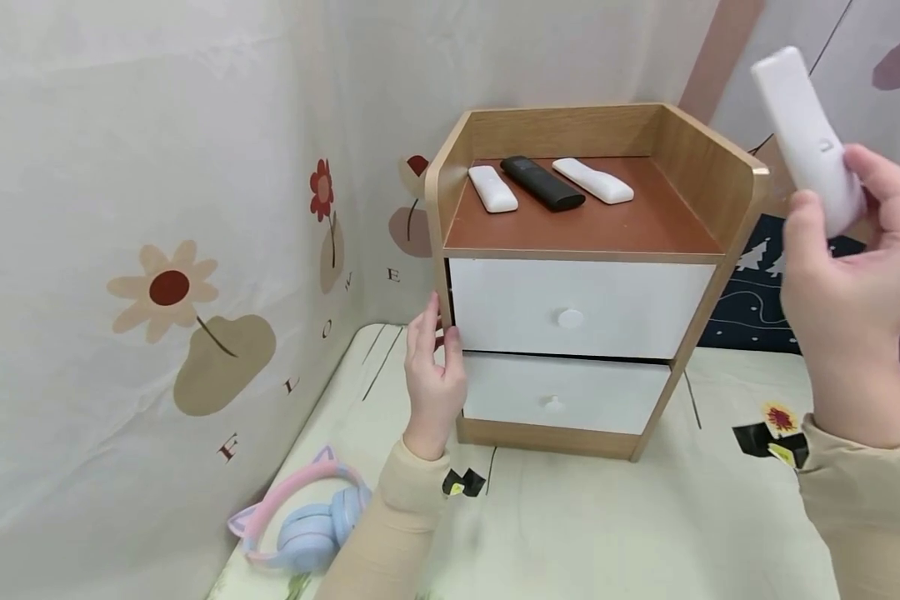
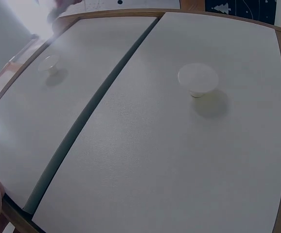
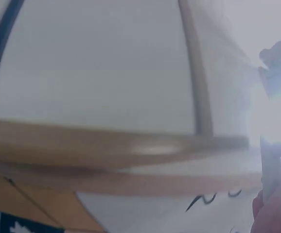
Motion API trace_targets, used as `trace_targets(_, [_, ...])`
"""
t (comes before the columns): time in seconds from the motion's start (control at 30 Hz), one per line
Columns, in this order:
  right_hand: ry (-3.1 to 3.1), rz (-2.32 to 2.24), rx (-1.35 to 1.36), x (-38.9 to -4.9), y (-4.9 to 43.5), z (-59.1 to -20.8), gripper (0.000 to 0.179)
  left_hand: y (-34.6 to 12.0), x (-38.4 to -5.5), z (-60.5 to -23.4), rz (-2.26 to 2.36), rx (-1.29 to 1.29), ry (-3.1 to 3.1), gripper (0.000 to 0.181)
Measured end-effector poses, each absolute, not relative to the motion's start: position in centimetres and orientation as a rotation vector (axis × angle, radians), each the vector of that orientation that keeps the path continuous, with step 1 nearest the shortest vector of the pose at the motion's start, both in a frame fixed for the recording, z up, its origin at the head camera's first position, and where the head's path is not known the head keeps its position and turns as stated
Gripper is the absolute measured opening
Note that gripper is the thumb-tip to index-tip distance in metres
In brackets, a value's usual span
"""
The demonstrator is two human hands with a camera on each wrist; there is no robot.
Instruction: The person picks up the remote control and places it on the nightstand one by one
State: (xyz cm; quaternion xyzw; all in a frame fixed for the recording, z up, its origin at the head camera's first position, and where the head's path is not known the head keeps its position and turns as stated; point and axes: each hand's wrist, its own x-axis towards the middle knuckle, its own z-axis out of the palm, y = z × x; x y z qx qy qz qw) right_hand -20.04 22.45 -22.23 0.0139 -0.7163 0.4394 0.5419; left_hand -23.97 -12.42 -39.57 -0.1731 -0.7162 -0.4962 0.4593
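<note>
My right hand (image 1: 858, 267) holds a white remote control (image 1: 810, 137) up in the air, to the right of a small wooden cabinet (image 1: 585, 257), pinching its lower end between thumb and fingers. Against the cabinet's left side rests my left hand (image 1: 433, 379), its fingers extended along the side panel. On the cabinet's brown top lie a short white remote (image 1: 492, 190), a black remote (image 1: 542, 182) and another white remote (image 1: 594, 181). Glare washes out much of the held remote in the right wrist view.
Two white drawers with round knobs, an upper drawer (image 1: 510, 304) and a lower drawer (image 2: 145, 145), face me. Pink and blue cat-ear headphones (image 1: 311, 533) lie at the lower left. A flower-printed curtain (image 1: 157, 167) hangs behind and to the left.
</note>
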Motion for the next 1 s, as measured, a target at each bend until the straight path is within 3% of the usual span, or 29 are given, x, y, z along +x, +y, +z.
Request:
trace_targets(0.23, [-1.652,0.927,0.345,-20.9,18.6,-19.7,0.044,-12.3,-24.0,-39.2,-1.226,-0.421,-1.758,0.052])
trace_targets(0.53, [-2.121,0.870,0.643,-23.1,16.2,-18.8,0.041,-12.4,-23.5,-39.6,-1.254,-0.401,-1.803,0.054])
trace_targets(1.0, [-2.575,0.758,0.851,-26.5,15.7,-16.8,0.035,-12.4,-23.5,-39.4,-1.215,-0.411,-1.782,0.054])
